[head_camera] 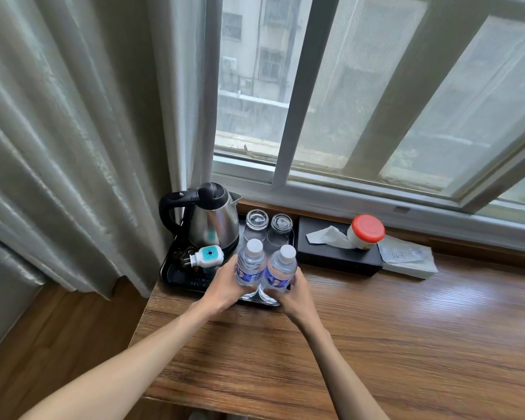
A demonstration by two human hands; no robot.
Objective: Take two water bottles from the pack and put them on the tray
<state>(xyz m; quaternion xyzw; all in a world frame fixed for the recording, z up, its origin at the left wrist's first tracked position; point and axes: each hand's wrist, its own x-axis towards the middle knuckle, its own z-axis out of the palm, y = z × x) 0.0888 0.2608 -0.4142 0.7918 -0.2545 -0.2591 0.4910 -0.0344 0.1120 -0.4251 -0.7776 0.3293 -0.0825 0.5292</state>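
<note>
Two clear water bottles with white caps and blue labels stand upright side by side at the front right of a black tray point(176, 275). My left hand point(225, 284) is wrapped around the left bottle point(251, 262). The right bottle point(281, 269) is held by my right hand point(296, 294). Both bottle bases rest on or just above the tray's front edge; I cannot tell which. No bottle pack is in view.
On the tray stand a steel kettle point(212, 222) with a black handle, a white and teal plug point(208, 255) and two upturned glasses point(269, 227). A black tissue box point(337, 256), a red-lidded jar point(365, 233) and napkins point(406, 257) lie right of it. Curtain at left, window behind.
</note>
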